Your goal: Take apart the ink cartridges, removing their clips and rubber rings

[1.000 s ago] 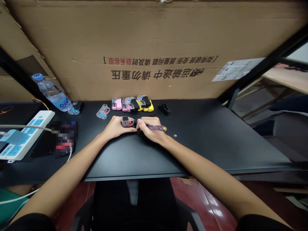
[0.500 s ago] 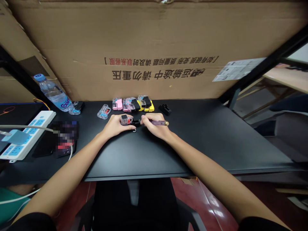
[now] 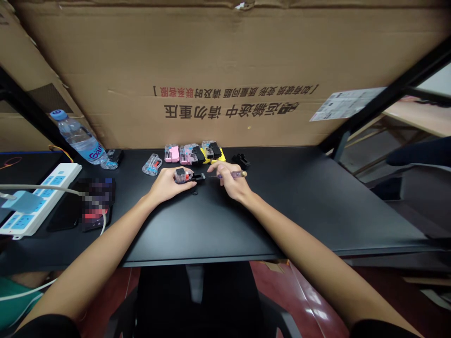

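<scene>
My left hand (image 3: 165,186) is closed around a small clear plastic device (image 3: 182,176) with a black square top and a red bit. From its right end a black arm with a pale tip (image 3: 199,177) sticks out towards my right hand. My right hand (image 3: 232,182) grips a screwdriver (image 3: 239,174) with a see-through purple handle and a gold-coloured end. Its thin shaft points left, a short gap away from the black arm. Just below my left fingertips lies a small dark round piece (image 3: 195,192) on the black table (image 3: 218,225).
Behind my hands stands a row of similar devices, pink (image 3: 172,153), black (image 3: 193,154) and yellow (image 3: 213,151). A loose clear one (image 3: 151,164) and a black part (image 3: 241,161) flank them. Left are a water bottle (image 3: 81,138), power strip (image 3: 52,192) and phone (image 3: 65,211). Cardboard (image 3: 225,51) walls the back.
My right hand has drawn slightly right with the screwdriver, so its tip is now apart from the device's black arm. My left hand has shifted slightly left with the device.
</scene>
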Demonstrator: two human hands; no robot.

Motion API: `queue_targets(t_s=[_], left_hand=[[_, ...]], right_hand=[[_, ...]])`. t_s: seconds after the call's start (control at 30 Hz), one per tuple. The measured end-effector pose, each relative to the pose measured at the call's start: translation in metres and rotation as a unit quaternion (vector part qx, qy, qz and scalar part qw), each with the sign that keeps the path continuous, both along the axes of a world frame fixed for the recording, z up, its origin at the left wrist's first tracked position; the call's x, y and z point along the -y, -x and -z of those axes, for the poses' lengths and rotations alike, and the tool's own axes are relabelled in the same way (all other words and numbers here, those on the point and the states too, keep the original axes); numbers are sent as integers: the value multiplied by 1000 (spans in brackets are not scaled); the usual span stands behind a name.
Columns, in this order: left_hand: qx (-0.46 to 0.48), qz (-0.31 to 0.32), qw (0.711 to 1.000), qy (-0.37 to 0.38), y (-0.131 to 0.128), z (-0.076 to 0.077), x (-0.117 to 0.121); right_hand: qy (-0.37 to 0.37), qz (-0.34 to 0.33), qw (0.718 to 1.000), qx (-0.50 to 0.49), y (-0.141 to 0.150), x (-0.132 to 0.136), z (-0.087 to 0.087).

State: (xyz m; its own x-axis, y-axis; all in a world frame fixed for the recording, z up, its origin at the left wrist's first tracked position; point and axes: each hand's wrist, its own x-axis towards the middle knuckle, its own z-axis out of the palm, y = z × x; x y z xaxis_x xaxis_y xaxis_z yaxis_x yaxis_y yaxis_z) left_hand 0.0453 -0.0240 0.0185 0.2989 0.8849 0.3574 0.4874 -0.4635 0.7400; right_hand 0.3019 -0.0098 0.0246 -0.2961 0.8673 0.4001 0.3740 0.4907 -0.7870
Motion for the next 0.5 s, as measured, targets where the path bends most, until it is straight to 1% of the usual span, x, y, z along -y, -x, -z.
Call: queue_targets(t_s=[0.1,0.17,0.23,0.37,0.5], left_hand=[[-13,-1,1000,-10,1,-1,0],[-23,3,1000,-14,2,-1,0],[-31,6,999,-21,2,-1,0],[-42,23,998,-38,2,0,0],[-48,24,998,-44,4,-1,1]], right_hand=[[-11,53,998,-17,0,-2,-1],[-18,64,997,-26,0,-4,0],[-26,51,998,-23,-1,-6,2],[-26,-7,1000,14,-3,-9,8],[-12,-6,999,41,-1,-9,8]])
